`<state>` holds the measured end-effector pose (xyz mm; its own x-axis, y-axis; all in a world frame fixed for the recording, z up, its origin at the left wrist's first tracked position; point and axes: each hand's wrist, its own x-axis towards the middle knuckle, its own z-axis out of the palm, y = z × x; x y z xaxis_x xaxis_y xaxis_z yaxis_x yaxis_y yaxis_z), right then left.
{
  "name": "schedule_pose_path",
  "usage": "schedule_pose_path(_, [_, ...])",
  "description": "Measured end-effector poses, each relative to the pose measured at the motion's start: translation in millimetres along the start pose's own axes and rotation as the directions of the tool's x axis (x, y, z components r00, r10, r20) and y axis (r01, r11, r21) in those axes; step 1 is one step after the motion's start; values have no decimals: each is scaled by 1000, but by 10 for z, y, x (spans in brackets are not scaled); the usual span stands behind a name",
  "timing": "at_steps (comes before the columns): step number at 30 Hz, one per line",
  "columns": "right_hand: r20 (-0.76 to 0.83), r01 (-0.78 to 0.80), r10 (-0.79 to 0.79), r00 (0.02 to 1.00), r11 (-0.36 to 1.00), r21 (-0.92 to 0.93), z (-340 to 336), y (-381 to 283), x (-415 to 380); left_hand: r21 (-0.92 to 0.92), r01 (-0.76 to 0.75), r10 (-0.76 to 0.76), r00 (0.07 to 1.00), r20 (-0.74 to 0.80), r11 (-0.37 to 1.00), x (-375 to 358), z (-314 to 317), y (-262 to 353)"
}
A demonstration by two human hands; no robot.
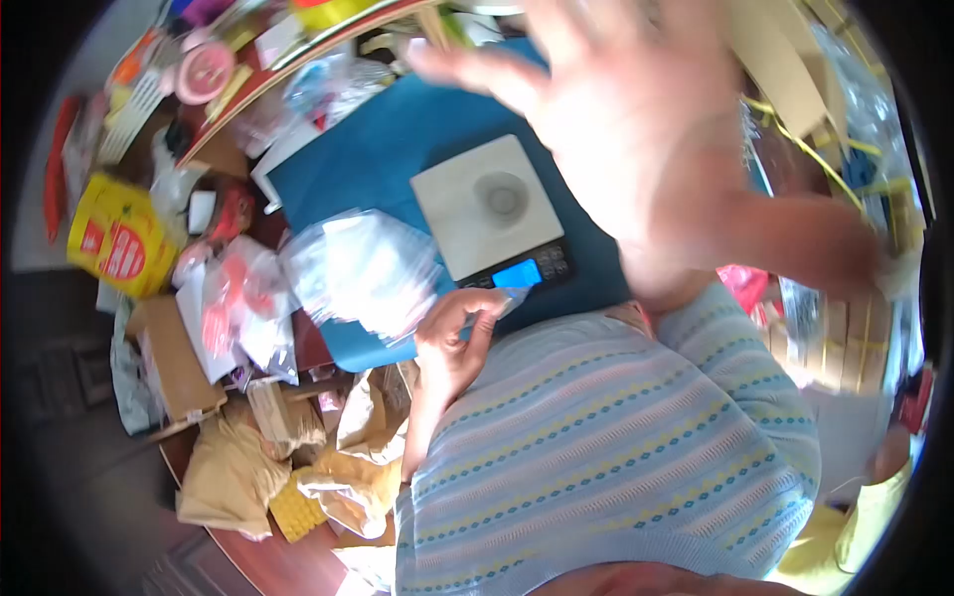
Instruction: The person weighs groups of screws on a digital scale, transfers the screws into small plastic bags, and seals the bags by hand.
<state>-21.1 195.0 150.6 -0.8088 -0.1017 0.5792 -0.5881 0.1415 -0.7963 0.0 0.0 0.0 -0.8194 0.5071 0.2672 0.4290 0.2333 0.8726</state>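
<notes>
My left hand (457, 338) is at the near edge of a blue mat (328, 164), its thumb and finger pinched on a small clear plastic bag (510, 302). Just beyond those fingertips lies a digital scale (452, 214) with a lit blue display. A round grey disc shape (501, 199) shows on the scale's pale platform. To the left of the scale, a pile of clear plastic bags (363, 268) covers part of the mat. My right hand (636, 129) is raised close to the camera, blurred, with its fingers spread and nothing visible in them.
A yellow packet (124, 233) and bagged pink items (243, 298) lie at the left. Brown paper bags (234, 472) crowd the lower left. A wooden shelf edge (298, 65) runs across the upper left. Cardboard (785, 50) stands at the upper right.
</notes>
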Motion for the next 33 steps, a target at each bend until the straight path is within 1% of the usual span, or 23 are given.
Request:
schedule_pose_path(1, [7, 83, -89, 996, 954, 288, 26, 297, -62, 0, -9, 9, 1000, -7, 1000, -9, -32, -14])
schedule_pose_path(2, [13, 140, -177, 984, 821, 554, 51, 594, -123, -15, 9, -10, 1000, -16, 1000, -16, -60, -9])
schedule_pose_path(3, [197, 46, -122, 973, 935, 351, 35, 719, -272, 12, 3, -2, 1000, -28, 1000, 2, -103, 35])
schedule_pose_path(4, [354, -16, -26, 935, 993, 113, 39, 806, -418, 35, 2, -1, 999, -36, 999, 14, -135, 67])
schedule_pose_path(5, [398, 89, -36, 916, 989, -115, 85, 857, -532, 38, 7, -5, 999, -42, 999, 12, -154, 59])
schedule_pose_path(6, [441, 198, -34, 897, 922, -332, 126, 893, -627, 36, 14, -12, 999, -46, 999, 6, -157, 45])
schedule_pose_path(9, [521, 214, 38, 852, 884, -415, 191, 987, -808, 19, 24, -23, 999, -48, 1000, -40, -111, 13])
schedule_pose_path(13, [550, 270, -56, 833, 910, -316, 299, 1069, -917, 12, 43, -43, 999, -3, 999, -80, -70, 11])
schedule_pose_path(16, [611, 303, -81, 788, 914, -269, 313, 1096, -1001, -38, 55, -54, 998, 33, 998, -145, -50, -15])
schedule_pose_path(17, [634, 314, -98, 767, 920, -237, 313, 1117, -1030, -75, 122, -116, 990, 80, 990, -168, -69, 26])
schedule_pose_path(20, [591, 346, -178, 787, 920, -184, 229, 1078, -1015, -96, 125, -122, 992, 40, 987, -294, -179, -40])
schedule_pose_path(21, [568, 305, -146, 810, 932, -195, 162, 1054, -994, -171, 228, -226, 974, 33, 958, -337, -278, -47])
schedule_pose_path(22, [574, 297, -143, 806, 937, -184, 163, 1054, -989, -187, 298, -300, 954, 21, 936, -368, -343, -24])
schedule_pose_path(24, [582, 276, -130, 803, 946, -170, 176, 1061, -1004, -196, 288, -296, 955, -9, 937, -427, -365, -91])
schedule_pose_path(27, [557, 286, -135, 819, 939, -192, 224, 1103, -1014, -231, 322, -342, 938, -50, 918, -464, -416, -75])
schedule_pose_path(30, [503, 173, -85, 860, 976, -131, 207, 1121, -994, -166, 357, -372, 926, -67, 919, -610, -581, -136])
schedule_pose_path(32, [472, 81, 20, 881, 978, -192, 57, 1171, -1005, -24, 419, -419, 900, -122, 908, -715, -786, -95])
schedule_pose_path(33, [425, 34, 85, 901, 964, -264, -47, 1201, -1018, 73, 446, -435, 891, -128, 892, -758, -906, -32])
